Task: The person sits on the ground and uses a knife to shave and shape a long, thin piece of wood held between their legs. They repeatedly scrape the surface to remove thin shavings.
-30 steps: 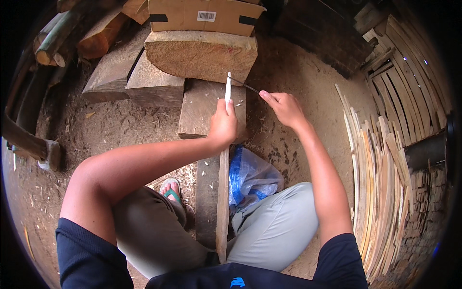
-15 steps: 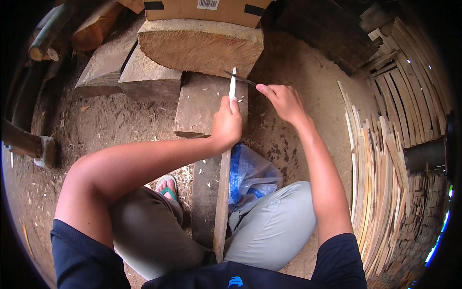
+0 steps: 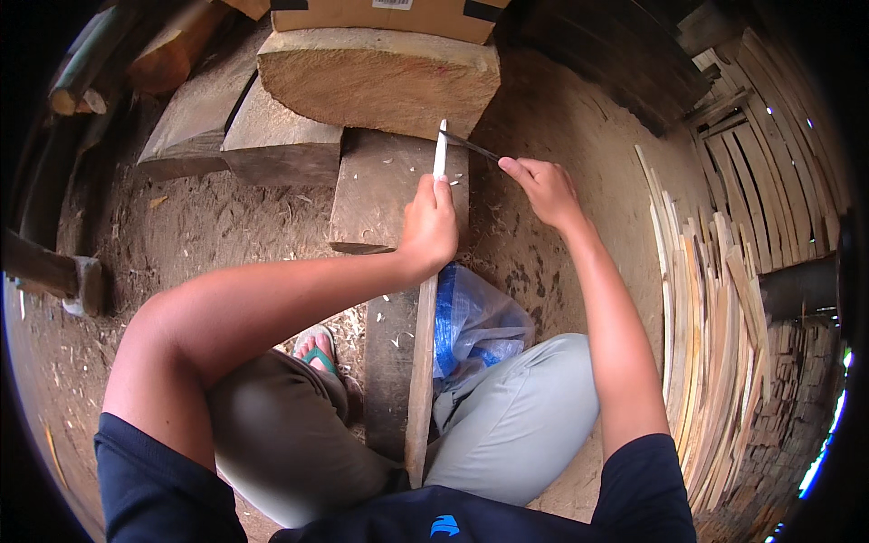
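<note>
Head view, and right before me the left hand (image 3: 429,226) is curled tight around a pale wooden stick (image 3: 440,160), thumb along it; the right hand (image 3: 548,192) is wrapped around a knife (image 3: 472,146), its thin dark blade meeting the stick near the top. That exposed end is almost white, slender and narrowing to its tip, pointing away from the person above a squared wooden block (image 3: 371,195). Below the left hand a browner wooden strip (image 3: 422,371) runs down between the thighs; whether it's the same piece is hidden. A bright blue emblem (image 3: 444,525) marks the dark shirt (image 3: 371,528). Beyond the block sit a thick sawn log section (image 3: 380,86) and a cardboard box (image 3: 380,23) with black tape (image 3: 482,10) and a barcode label (image 3: 393,4), cut off at the top and too small to read.
</note>
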The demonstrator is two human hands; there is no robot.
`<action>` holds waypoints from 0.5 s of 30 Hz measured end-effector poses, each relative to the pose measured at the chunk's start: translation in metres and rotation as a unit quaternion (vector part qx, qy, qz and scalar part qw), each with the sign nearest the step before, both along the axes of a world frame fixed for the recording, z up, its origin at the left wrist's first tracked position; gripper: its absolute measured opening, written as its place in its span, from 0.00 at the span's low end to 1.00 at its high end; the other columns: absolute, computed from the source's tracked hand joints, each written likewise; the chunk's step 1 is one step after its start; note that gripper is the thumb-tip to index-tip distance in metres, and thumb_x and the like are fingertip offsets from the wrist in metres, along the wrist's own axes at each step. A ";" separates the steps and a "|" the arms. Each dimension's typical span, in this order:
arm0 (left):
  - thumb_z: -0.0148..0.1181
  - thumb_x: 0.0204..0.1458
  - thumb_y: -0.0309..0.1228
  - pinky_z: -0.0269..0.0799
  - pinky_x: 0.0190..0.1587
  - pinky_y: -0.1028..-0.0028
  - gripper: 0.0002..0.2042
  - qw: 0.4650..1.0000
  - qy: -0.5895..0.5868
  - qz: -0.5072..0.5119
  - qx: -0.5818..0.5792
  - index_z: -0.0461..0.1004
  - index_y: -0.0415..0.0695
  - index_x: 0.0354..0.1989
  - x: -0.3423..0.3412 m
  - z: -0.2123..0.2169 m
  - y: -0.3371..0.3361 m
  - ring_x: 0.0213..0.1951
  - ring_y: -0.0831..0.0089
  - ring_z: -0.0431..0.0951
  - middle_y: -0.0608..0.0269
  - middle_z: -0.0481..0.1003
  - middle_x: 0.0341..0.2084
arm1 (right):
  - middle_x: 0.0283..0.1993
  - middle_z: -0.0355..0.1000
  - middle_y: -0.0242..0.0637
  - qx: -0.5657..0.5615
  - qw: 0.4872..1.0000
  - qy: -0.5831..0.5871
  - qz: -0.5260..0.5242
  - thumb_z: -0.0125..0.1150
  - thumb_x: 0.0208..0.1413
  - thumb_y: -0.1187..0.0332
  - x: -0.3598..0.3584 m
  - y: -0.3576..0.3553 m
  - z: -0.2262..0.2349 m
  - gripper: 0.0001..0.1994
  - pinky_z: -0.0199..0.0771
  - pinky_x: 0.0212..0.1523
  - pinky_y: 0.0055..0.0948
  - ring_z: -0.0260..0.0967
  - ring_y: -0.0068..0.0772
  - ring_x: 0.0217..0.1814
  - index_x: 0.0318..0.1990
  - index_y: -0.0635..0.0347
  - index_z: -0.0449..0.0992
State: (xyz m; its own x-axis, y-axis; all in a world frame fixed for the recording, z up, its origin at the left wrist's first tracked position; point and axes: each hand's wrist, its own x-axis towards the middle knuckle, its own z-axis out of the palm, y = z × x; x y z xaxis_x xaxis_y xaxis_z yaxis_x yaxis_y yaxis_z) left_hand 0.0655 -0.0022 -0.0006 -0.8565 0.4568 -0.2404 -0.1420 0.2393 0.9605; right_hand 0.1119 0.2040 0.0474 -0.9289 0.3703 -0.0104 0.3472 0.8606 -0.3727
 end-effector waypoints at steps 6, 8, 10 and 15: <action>0.31 0.69 0.47 0.65 0.49 0.47 0.23 1.000 -0.003 0.009 0.003 0.65 0.38 0.48 0.000 0.002 -0.001 0.43 0.35 0.74 0.34 0.75 0.36 | 0.32 0.78 0.48 0.061 0.997 0.043 0.007 0.46 0.61 0.34 -0.015 -0.035 0.000 0.32 0.73 0.41 0.50 0.76 0.58 0.40 0.31 0.55 0.81; 0.31 0.69 0.47 0.65 0.49 0.47 0.24 1.000 -0.007 0.005 0.005 0.65 0.38 0.48 -0.001 0.001 -0.002 0.44 0.35 0.74 0.33 0.75 0.36 | 0.32 0.78 0.48 0.062 0.997 0.037 0.009 0.46 0.61 0.34 -0.021 -0.038 0.003 0.32 0.73 0.40 0.51 0.76 0.59 0.40 0.31 0.54 0.81; 0.31 0.69 0.47 0.65 0.49 0.47 0.24 1.000 0.010 0.003 0.000 0.65 0.38 0.48 -0.001 0.001 -0.001 0.43 0.35 0.74 0.33 0.75 0.36 | 0.31 0.78 0.47 0.068 0.996 0.052 0.019 0.46 0.61 0.33 -0.018 -0.025 0.003 0.32 0.73 0.40 0.50 0.76 0.58 0.40 0.31 0.54 0.81; 0.31 0.69 0.48 0.64 0.48 0.47 0.24 1.000 -0.012 -0.004 0.004 0.65 0.37 0.47 -0.004 -0.004 0.000 0.44 0.35 0.74 0.33 0.74 0.36 | 0.27 0.76 0.45 0.056 0.998 0.037 0.000 0.46 0.61 0.33 -0.001 -0.005 -0.003 0.32 0.72 0.39 0.47 0.76 0.55 0.38 0.30 0.53 0.80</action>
State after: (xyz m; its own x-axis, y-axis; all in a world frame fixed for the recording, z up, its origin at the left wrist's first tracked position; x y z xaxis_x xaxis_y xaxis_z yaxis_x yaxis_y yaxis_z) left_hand 0.0615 -0.0019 -0.0042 -0.8466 0.4662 -0.2569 -0.1622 0.2338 0.9587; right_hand 0.1107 0.1993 0.0447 -0.9257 0.3651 0.0993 0.3223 0.8984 -0.2984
